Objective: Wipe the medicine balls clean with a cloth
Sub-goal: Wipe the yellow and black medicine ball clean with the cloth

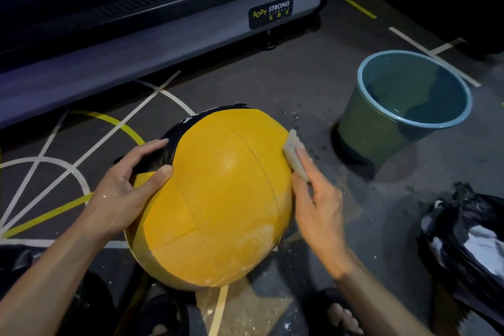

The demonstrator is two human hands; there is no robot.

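You're bracing the medicine ball (215, 199) with your spread left hand (128, 191); right hand (317, 199) fingers are pressing the cloth (293, 153) flat against its side.

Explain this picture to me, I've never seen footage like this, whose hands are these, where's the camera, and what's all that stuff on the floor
There is only one picture, taken by a camera worn on a person's head, looking down at their own two bare hands. No machine is involved.

The big yellow and black medicine ball rests on the dark gym floor, which has white and yellow painted lines. The left hand steadies the ball, with fingers and thumb spread on its side. The right hand presses a small pale cloth against the ball's right edge with straight fingers, wiping it.

To the right stands a green bucket with a blue rim, holding water. A black plastic bag lies at far right. Behind is the base of a gym machine labelled Body Strong.
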